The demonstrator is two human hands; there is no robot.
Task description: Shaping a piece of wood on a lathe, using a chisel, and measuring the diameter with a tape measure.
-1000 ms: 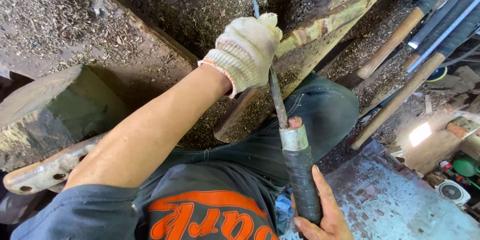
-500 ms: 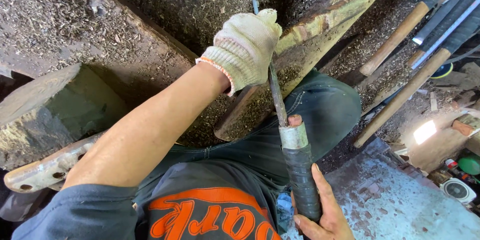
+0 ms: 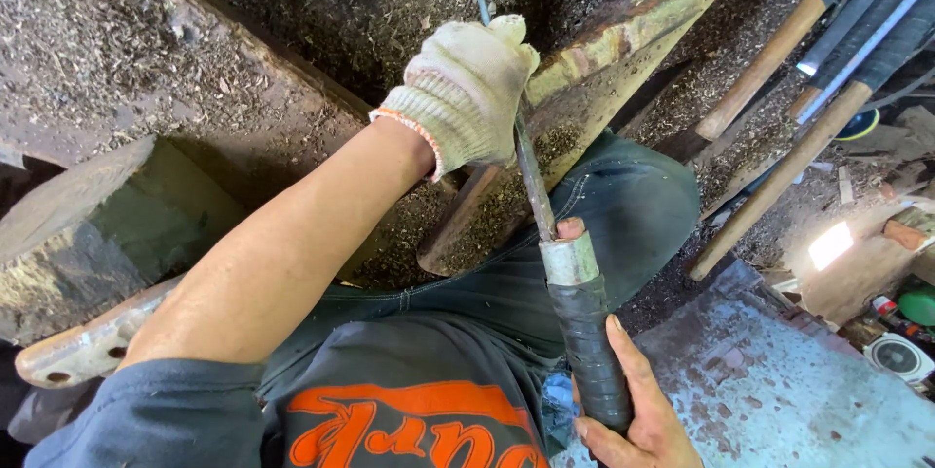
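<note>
Rasp rod (image 3: 531,171) is running from its black-taped handle (image 3: 589,351) up toward the sawdust-covered wooden beam (image 3: 623,35). Gloved left hand (image 3: 466,88) is wrapping the shaft; bare right hand (image 3: 633,414) is gripping the handle. Keeping both grips firm and strokes straight seems advisable.

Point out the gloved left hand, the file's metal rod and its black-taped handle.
gloved left hand (image 3: 466,88): head view, back of the glove.
metal rod (image 3: 532,184): head view, mid-shaft.
black-taped handle (image 3: 589,346): head view, middle of the wrapping.

Dirt floor (image 3: 390,0) thickly strewn with wood shavings; several long wooden tool handles (image 3: 779,186) lie across it at right.
</note>
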